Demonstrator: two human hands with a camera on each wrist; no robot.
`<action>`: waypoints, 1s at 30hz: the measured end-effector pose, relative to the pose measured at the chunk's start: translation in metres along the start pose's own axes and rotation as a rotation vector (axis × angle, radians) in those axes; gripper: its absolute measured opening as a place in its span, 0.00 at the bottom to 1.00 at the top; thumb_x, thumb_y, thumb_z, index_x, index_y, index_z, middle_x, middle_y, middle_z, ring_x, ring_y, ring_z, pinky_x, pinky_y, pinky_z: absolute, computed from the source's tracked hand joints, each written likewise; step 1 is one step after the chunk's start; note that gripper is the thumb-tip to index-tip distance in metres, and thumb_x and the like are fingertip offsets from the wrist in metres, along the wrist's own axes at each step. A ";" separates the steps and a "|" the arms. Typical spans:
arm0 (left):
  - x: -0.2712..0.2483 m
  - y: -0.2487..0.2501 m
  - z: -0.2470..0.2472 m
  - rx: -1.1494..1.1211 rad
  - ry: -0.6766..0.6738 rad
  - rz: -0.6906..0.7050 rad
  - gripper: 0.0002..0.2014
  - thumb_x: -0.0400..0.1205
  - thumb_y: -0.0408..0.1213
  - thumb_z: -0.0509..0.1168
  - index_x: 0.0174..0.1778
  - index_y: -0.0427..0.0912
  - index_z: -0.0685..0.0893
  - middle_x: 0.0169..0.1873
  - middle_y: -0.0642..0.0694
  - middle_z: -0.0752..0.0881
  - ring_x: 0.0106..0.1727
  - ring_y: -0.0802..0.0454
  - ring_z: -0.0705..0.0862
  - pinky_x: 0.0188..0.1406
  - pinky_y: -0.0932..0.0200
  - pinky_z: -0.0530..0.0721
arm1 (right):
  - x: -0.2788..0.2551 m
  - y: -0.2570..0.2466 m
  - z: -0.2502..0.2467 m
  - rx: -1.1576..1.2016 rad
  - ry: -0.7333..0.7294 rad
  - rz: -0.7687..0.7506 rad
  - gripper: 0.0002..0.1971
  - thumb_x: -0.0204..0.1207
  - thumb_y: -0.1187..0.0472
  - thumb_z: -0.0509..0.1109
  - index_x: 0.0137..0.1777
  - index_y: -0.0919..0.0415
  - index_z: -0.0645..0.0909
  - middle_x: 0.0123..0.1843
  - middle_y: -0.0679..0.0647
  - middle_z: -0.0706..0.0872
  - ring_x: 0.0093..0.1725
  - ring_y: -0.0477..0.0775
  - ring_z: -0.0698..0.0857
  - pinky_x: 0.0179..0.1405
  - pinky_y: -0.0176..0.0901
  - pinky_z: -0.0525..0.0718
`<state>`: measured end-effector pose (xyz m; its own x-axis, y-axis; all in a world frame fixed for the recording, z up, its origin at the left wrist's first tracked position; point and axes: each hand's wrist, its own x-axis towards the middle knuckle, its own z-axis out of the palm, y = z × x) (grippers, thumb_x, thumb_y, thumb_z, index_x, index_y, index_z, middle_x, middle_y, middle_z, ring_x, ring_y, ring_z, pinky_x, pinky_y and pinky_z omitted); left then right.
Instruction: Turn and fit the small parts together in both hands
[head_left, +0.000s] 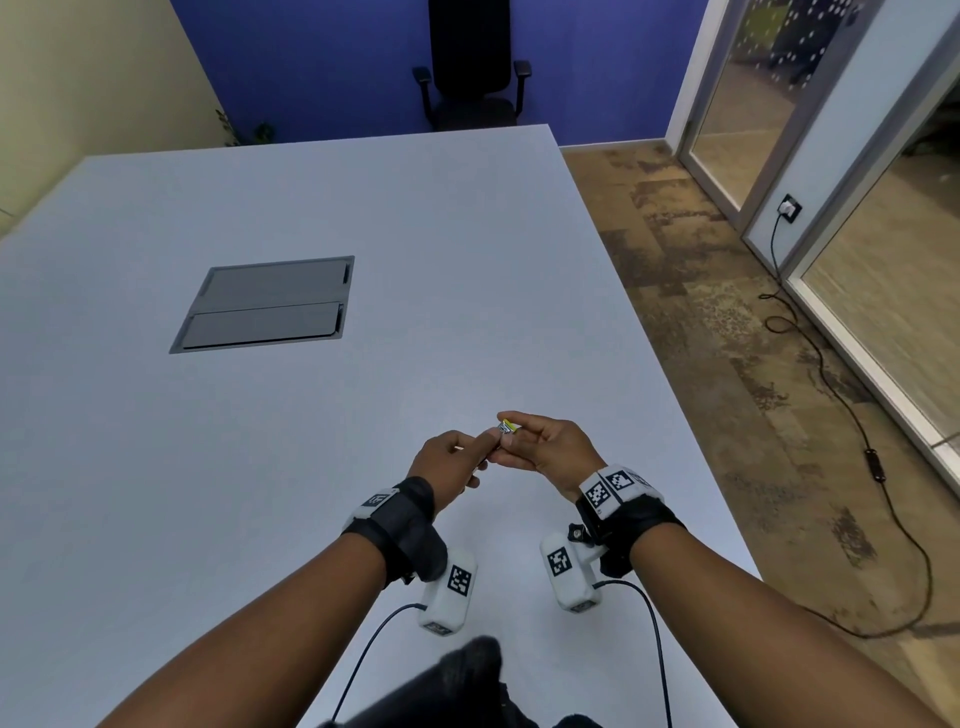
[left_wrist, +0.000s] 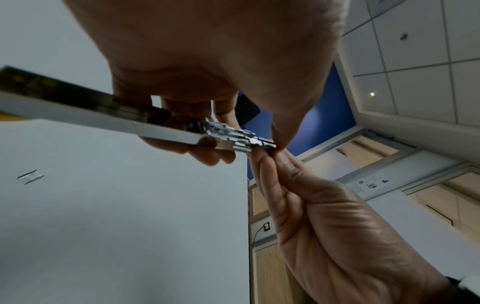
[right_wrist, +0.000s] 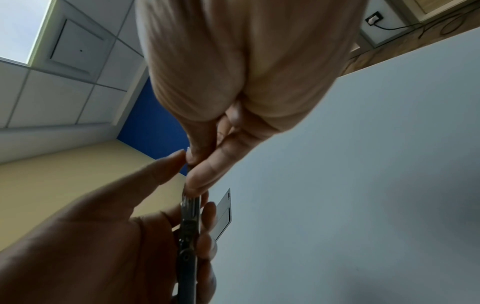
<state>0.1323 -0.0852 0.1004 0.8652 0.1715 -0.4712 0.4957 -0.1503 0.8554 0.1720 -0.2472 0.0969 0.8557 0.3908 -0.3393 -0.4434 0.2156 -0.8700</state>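
Both hands meet above the white table (head_left: 363, 218), near its right front part. My left hand (head_left: 462, 457) curls round a slim tool (left_wrist: 103, 119) with a long white body, a dark top and a bright metal end (left_wrist: 239, 135). My right hand (head_left: 524, 441) pinches that metal end between thumb and fingertips (left_wrist: 262, 164). In the head view only a small yellow-and-metal bit of the tool (head_left: 506, 427) shows between the fingers. The right wrist view shows the tool (right_wrist: 189, 226) edge-on, lying in the left hand (right_wrist: 91, 236) under the right hand's fingertips (right_wrist: 200, 181).
A grey hatch panel (head_left: 267, 304) is set into the table to the far left. A black office chair (head_left: 470, 67) stands behind the far edge. On the right are carpet, glass doors (head_left: 883, 291), a wall socket (head_left: 789, 208) and a black cable (head_left: 831, 374).
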 end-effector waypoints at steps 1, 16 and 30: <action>0.000 0.000 0.000 -0.006 0.005 -0.001 0.21 0.73 0.63 0.72 0.37 0.46 0.84 0.37 0.48 0.90 0.33 0.49 0.85 0.40 0.56 0.77 | 0.001 0.001 0.001 -0.013 -0.003 -0.001 0.18 0.75 0.76 0.69 0.65 0.68 0.80 0.43 0.60 0.90 0.42 0.57 0.93 0.51 0.42 0.91; -0.002 0.010 0.000 -0.038 0.030 -0.024 0.13 0.73 0.50 0.68 0.39 0.42 0.80 0.36 0.46 0.87 0.36 0.48 0.87 0.41 0.53 0.80 | 0.003 0.003 0.006 -0.084 -0.013 -0.005 0.13 0.73 0.73 0.73 0.54 0.59 0.86 0.44 0.61 0.90 0.45 0.62 0.92 0.57 0.47 0.89; -0.010 0.011 -0.002 -0.123 0.073 0.002 0.06 0.77 0.37 0.67 0.42 0.40 0.78 0.31 0.40 0.86 0.31 0.47 0.83 0.36 0.54 0.79 | 0.001 0.004 0.010 -0.100 -0.042 0.000 0.13 0.73 0.73 0.73 0.54 0.59 0.86 0.45 0.62 0.90 0.43 0.61 0.92 0.56 0.46 0.90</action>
<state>0.1287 -0.0867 0.1145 0.8563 0.2419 -0.4563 0.4769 -0.0310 0.8784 0.1688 -0.2367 0.0967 0.8429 0.4281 -0.3258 -0.4126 0.1259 -0.9022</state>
